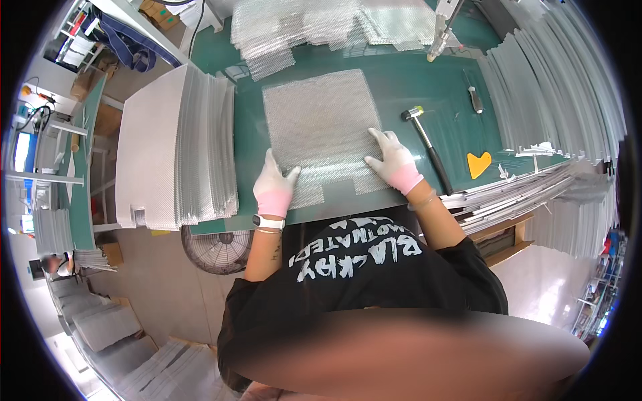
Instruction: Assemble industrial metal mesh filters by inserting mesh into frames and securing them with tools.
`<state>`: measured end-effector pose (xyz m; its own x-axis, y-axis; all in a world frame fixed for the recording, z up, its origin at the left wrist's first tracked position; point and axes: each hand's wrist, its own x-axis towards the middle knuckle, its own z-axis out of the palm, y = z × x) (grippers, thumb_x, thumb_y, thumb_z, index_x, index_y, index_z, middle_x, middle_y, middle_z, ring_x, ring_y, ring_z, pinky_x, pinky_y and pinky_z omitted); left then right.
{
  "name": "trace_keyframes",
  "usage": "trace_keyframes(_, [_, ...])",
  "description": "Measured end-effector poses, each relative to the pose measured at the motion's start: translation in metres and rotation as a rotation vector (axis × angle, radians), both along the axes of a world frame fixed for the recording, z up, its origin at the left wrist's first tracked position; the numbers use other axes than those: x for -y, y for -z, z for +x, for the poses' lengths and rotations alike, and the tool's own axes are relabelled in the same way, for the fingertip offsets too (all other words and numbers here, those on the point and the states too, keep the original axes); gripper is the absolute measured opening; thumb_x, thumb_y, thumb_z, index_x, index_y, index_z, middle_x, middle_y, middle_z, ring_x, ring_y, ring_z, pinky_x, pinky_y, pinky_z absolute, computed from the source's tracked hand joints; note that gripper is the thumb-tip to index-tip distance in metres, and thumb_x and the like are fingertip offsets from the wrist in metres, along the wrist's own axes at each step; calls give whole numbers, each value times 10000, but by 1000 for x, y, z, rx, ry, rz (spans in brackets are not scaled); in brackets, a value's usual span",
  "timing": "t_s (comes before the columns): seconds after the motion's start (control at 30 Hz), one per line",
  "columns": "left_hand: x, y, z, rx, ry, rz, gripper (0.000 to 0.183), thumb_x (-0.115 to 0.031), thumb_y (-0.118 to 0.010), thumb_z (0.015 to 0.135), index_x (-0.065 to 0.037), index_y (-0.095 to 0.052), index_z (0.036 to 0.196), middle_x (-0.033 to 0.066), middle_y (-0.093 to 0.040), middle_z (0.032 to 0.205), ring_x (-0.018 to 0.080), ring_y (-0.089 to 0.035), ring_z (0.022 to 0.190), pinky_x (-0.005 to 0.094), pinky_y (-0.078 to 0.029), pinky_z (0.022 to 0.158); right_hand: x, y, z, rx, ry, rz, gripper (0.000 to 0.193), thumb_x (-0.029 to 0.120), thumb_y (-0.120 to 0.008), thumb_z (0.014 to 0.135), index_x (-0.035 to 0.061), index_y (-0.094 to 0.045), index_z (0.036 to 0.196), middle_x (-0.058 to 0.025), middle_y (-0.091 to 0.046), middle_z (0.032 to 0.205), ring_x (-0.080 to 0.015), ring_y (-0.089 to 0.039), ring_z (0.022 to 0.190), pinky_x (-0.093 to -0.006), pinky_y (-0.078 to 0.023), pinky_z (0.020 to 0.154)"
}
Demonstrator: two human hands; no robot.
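A silvery mesh sheet (321, 113) with a notched near edge lies flat on the green worktable (428, 80) in front of me. My left hand (273, 186), in a white glove with a pink cuff, is at the sheet's near left corner, fingers stretched out and thumb apart. On the right side, my right hand (394, 160), gloved the same way, touches the sheet's edge with thumb and forefinger spread. Neither hand is closed around anything.
A stack of pale panels (167, 147) stands at the left. More mesh sheets (328, 20) lie at the back. To the right are a mallet (428, 147), a screwdriver (475, 99), a yellow scraper (478, 164) and stacked panels (548, 87). A floor fan (217, 252) stands below the table.
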<state>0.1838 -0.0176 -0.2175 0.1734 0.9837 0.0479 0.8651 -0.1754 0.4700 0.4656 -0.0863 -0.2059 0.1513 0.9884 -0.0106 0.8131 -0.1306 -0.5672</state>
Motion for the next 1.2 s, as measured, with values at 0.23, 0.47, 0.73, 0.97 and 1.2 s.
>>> trace_keyframes(0.23, [4, -5, 1, 46, -46, -38, 735, -320, -761, 798, 5, -421, 1363, 185, -655, 1060, 326, -660, 903, 406, -526, 800, -3, -1, 1, 4, -24, -38, 658, 259, -698, 836, 120, -423, 1417, -196, -507, 1281, -402, -594, 1069, -433, -506, 910])
trace_keyframes(0.47, [1, -9, 5, 39, -59, -61, 745, -334, -767, 787, 7, -429, 1358, 193, -651, 1083, 329, -656, 912, 406, -524, 811, -14, -10, 2, 79, -12, -148, 650, 313, -687, 855, 129, -420, 1418, -238, -491, 1285, -411, -618, 1038, -446, -525, 891])
trace_keyframes(0.73, [-10, -14, 3, -33, -45, -117, 763, -377, -780, 764, 12, -447, 1330, 200, -651, 1087, 350, -656, 966, 419, -523, 832, -41, -54, 26, 254, -248, -431, 664, 471, -660, 836, 98, -494, 1359, -228, -574, 1181, -395, -624, 1041, -437, -508, 902])
trace_keyframes(0.97, [-29, -46, 20, -278, -44, -323, 805, -437, -791, 745, -8, -451, 1335, 193, -619, 1164, 350, -629, 1042, 413, -516, 889, -207, -50, 149, 465, 442, 118, 585, 479, -668, 810, 41, -615, 1195, -249, -628, 1175, -426, -602, 1080, -440, -483, 957])
trace_keyframes(1.2, [-24, 1, 11, -307, 345, 208, 772, -460, -793, 709, -121, -523, 1348, 169, -414, 1469, 396, -364, 1364, 512, -298, 1126, -236, -45, 220, -223, 644, 451, 1001, 474, -802, 702, -76, -377, 1422, -331, -580, 1235, -420, -580, 1179, -429, -466, 1010])
